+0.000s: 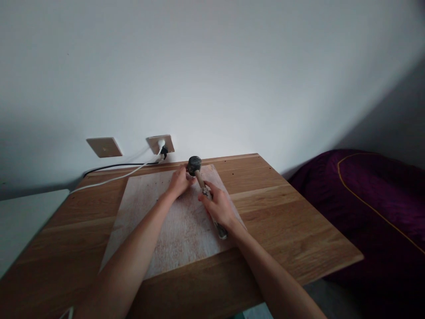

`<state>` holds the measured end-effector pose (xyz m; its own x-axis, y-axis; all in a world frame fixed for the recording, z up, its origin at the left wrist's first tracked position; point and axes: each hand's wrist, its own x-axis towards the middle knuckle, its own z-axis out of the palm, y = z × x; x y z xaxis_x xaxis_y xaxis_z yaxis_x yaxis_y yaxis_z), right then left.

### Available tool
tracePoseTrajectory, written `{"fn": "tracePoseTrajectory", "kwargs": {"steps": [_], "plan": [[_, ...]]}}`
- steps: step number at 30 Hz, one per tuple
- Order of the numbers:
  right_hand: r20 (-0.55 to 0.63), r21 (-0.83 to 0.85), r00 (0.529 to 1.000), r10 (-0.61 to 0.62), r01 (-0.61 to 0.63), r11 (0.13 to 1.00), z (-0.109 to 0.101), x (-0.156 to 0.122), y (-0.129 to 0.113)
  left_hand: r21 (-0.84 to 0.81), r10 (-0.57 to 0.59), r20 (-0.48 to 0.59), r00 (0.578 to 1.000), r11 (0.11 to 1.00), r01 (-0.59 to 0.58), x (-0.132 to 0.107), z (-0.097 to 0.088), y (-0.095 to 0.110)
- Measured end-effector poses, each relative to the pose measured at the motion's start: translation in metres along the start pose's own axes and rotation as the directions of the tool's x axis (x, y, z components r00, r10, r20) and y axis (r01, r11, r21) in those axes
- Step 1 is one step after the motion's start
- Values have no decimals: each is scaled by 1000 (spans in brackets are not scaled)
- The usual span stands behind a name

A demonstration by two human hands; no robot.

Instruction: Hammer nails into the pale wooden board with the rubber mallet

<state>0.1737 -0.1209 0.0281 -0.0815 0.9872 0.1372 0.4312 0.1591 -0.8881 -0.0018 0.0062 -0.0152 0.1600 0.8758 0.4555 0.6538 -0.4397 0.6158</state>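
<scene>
My right hand (217, 204) is wrapped round the handle of a mallet (195, 165) with a dark head and a pale wooden shaft. The mallet's head is over the far edge of a whitish, worn board (179, 235) that lies flat on the wooden table (275, 208). Right beside the head, my left hand (180, 181) has its fingers closed near the board's far edge. Whatever those fingers pinch is hidden behind the mallet head or too small to name. A few small dark marks dot the board near its far edge.
Against the wall, a socket (161, 145) holds a white and a black plug. Their cables (109, 180) run left across the table's back. Another wall plate (104, 147) is further left. A purple cover with a yellow seam (375, 208) lies right; a white surface (29, 221) stands left.
</scene>
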Motion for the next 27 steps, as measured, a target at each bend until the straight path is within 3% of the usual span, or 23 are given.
{"fn": "tracePoseTrajectory", "kwargs": {"steps": [13, 17, 22, 27], "plan": [[-34, 49, 997, 70, -68, 996, 0, 1, 2, -69, -38, 106, 994, 997, 46, 1, 0, 0], [-92, 82, 996, 12, -4, 997, -1, 0, 0, -69, -24, 84, 996, 997, 30, 0, 1, 1], [-19, 38, 999, 35, -34, 999, -3, 0, -1, -41, -21, 22, 1000, 999, 22, -1, 0, 3], [-3, -18, 999, 52, -52, 998, -6, 0, -3, -46, -34, 45, 998, 998, 36, -2, -2, 2]]}}
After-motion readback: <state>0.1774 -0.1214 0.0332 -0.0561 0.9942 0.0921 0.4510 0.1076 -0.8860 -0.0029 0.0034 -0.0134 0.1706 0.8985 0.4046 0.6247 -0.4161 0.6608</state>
